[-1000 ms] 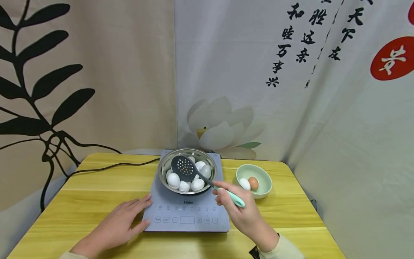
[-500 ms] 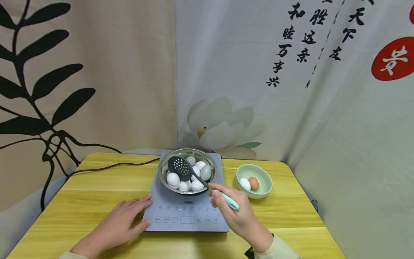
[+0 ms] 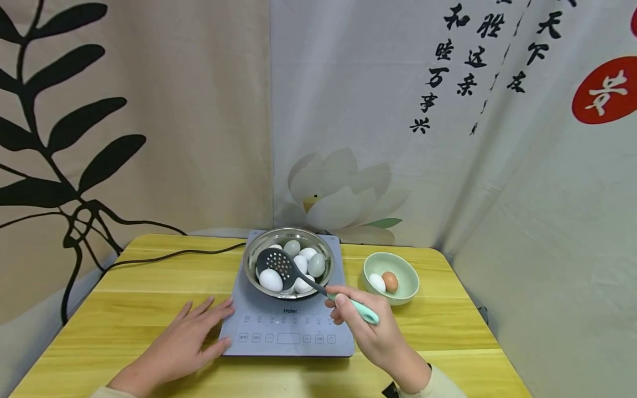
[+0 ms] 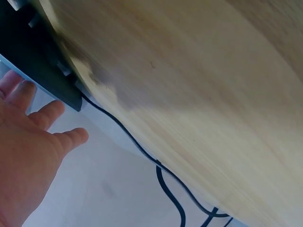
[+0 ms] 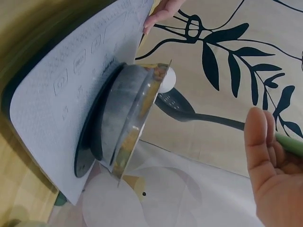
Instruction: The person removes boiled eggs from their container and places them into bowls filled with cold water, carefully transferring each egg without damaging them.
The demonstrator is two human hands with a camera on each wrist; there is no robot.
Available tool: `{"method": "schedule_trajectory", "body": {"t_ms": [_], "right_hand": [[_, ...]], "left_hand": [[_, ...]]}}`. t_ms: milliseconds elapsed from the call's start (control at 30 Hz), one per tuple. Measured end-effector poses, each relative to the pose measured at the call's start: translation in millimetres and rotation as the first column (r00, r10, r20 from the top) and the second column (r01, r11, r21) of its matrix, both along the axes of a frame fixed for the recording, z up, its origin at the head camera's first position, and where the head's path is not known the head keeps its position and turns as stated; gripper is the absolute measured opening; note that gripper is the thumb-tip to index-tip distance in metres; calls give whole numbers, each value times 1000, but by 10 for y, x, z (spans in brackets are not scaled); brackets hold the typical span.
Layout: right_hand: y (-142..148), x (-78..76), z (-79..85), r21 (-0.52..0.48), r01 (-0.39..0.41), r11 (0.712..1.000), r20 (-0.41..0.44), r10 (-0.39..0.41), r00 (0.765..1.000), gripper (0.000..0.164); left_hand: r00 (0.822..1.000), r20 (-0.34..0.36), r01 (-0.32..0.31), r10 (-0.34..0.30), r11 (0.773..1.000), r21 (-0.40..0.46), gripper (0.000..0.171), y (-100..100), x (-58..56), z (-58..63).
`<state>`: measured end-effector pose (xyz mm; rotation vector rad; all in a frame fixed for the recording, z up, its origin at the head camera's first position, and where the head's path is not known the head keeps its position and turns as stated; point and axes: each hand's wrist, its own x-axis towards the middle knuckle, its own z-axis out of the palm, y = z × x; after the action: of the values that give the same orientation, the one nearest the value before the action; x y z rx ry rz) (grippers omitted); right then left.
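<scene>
My right hand (image 3: 370, 326) grips the mint-green handle of a black perforated skimmer (image 3: 276, 264). The skimmer's head is inside a steel pot (image 3: 252, 281) among several white eggs (image 3: 316, 265). One white egg (image 3: 271, 280) lies against the head's near left side; in the right wrist view this egg (image 5: 168, 81) shows above the pot's rim next to the skimmer (image 5: 177, 105). The pot stands on a grey-blue induction cooker (image 3: 286, 348). My left hand (image 3: 181, 342) rests with extended fingers against the cooker's left edge, its fingertips at the side.
A pale green bowl (image 3: 405, 296) with one white egg and one brown egg stands right of the cooker on the wooden table (image 3: 448, 331). A black power cord (image 3: 174, 255) runs left from the cooker. A printed curtain (image 3: 348, 110) hangs behind.
My right hand moved left, then back right, bringing the skimmer's head lower and nearer the pot's front left. The front left egg shifted slightly right against it. The left hand stays on the cooker's edge.
</scene>
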<state>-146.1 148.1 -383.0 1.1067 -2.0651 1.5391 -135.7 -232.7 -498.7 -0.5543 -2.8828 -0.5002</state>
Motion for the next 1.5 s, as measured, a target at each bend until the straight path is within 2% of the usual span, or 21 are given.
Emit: {"method": "schedule_trajectory", "body": {"t_ms": [100,167,233,300,400,500,567,833,1033,1200,1300,1500], "right_hand": [[2,-1,-1,-22,28,999,155,-25,988,27],[1,-17,5,-53,73,996,295,-54,954,28],[7,-51,11,-93,124,988,437,-71,897,32],[19,-104,6,-142,184,973,562,-74,824,37],[57,-199,-22,-213,258,942,693,-40,720,42],[114,-267,-49,-263,291,920,756,9,654,45],[156,-292,-66,-272,297,915,774,25,632,42],[257,-340,-145,-257,331,908,794,4,608,40],[349,-367,-125,-279,304,911,790,37,612,43],[540,-357,-24,-300,318,900,788,45,614,44],[737,-330,61,-315,321,893,777,49,627,45],[1247,-259,180,-362,312,879,731,59,680,45]], "left_hand": [[1000,-3,0,0,1000,-12,61,3,-2,-2],[1000,5,-4,4,1000,-14,62,9,-3,-2],[1000,13,-7,7,1000,-16,62,12,-6,-6],[1000,20,-8,9,1000,-13,62,14,-5,-6],[1000,20,-6,6,1000,-11,62,16,-2,-2],[1000,14,-2,2,1000,-8,62,21,3,3],[1000,15,-2,2,1000,-4,62,26,6,1],[1000,17,-3,3,1000,2,61,29,7,-7],[1000,14,-2,2,1000,0,61,30,8,-10],[1000,20,-6,6,1000,8,61,23,12,-11],[1000,14,-4,4,1000,10,60,17,13,-14],[1000,5,-5,5,1000,13,61,10,19,-18]]}}
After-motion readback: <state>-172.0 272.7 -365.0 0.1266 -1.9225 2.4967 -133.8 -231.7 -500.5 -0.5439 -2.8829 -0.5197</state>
